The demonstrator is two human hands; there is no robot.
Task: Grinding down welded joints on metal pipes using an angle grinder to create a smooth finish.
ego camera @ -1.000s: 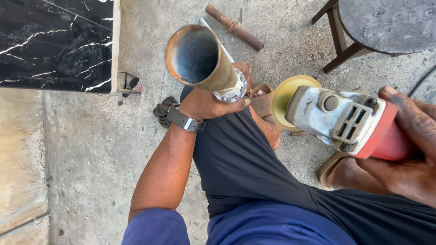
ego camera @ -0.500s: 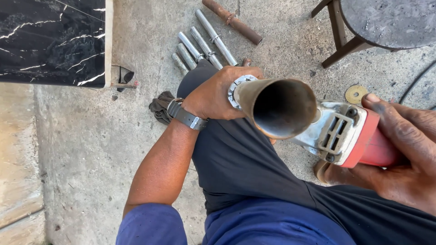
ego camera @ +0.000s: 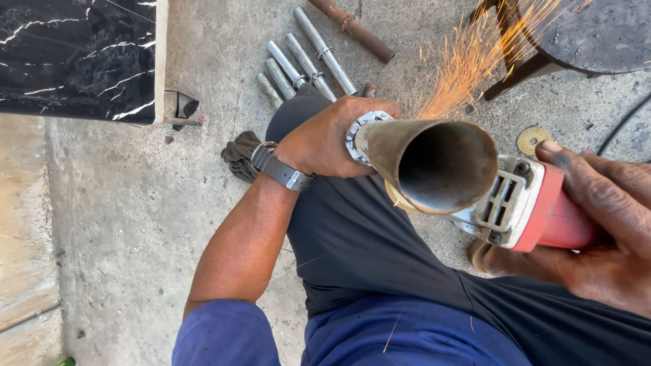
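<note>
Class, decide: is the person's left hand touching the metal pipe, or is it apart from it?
Touching. The head view shows the left hand wrapped around the metal pipe at its flanged end, fingers closed on it with no gap.

red-and-grey angle grinder, tan-brown metal pipe, orange sparks, black white-veined marble slab

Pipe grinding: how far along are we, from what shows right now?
Done: nothing can be confirmed as finished. In hand: the left hand holds the rusty pipe at its flanged end; the right hand presses the red angle grinder to it, sparks flying. Left: four silvery rods lie untouched on the concrete floor.
</note>
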